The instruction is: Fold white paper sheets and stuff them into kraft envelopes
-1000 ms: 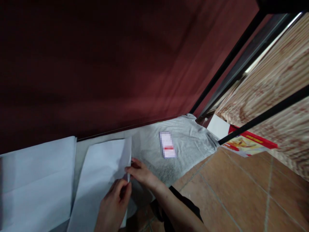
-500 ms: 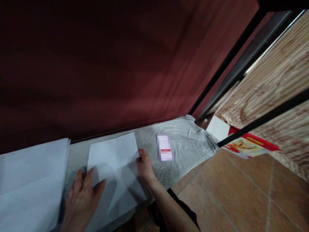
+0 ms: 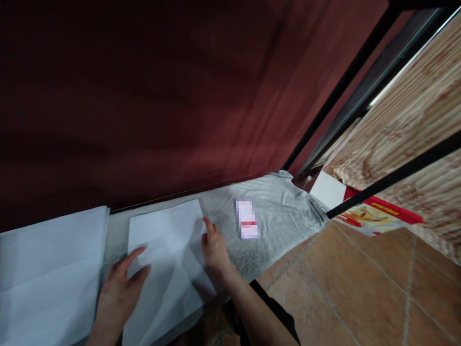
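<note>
**Sheet spread flat**

The sheet (image 3: 169, 250), pinched at a raised fold a second ago, now lies open on the grey cloth (image 3: 284, 216). The left hand (image 3: 120, 283) rests open on its left edge, the right hand (image 3: 215, 246) open on its right

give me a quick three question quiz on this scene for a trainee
1. True or false: the left hand touches the white sheet.
2. What lies on the grey towel beyond the right hand? A small card, B cup, C scissors.
3. Fill in: the paper stack lies to the sheet's ___ side.
Key: 1 true; 2 A; 3 left.
</note>
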A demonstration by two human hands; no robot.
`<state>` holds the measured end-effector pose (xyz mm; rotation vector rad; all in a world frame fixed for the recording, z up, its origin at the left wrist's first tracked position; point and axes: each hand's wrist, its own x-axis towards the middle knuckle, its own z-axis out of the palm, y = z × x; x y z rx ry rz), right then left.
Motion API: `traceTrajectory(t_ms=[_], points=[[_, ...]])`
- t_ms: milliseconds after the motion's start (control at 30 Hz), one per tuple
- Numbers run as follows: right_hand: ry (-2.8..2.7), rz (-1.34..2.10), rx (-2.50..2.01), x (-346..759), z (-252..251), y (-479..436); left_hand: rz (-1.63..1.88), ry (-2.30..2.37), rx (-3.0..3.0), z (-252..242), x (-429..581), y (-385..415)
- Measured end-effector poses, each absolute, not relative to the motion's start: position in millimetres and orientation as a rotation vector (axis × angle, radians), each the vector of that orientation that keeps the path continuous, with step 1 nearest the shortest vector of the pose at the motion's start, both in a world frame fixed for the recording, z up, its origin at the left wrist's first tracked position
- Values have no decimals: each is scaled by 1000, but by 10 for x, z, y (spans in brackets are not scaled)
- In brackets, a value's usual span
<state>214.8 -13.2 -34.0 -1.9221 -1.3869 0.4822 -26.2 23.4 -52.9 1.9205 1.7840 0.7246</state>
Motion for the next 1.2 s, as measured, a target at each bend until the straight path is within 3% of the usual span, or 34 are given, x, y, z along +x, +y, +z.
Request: traceTrajectory(t_ms=[300, 500, 733, 933, 1200], points=[[-1949, 297, -1786, 1856, -316, -314, 707, 1769, 1900, -528, -288, 244], [-1939, 233, -1834, 1748, -543, -385, 722, 1768, 1961, -516, -292, 250], [-1933, 270, -1882, 1724, -461, -383, 896, 1750, 2294, -386, -73, 52], [-1969, 292, -1864, 1754, -424, -389, 546, 1469, 2647, -512, 252, -215], [-1898, 269, -1882, 1799, -518, -338, 459, 1658, 2712, -544, 113, -377]])
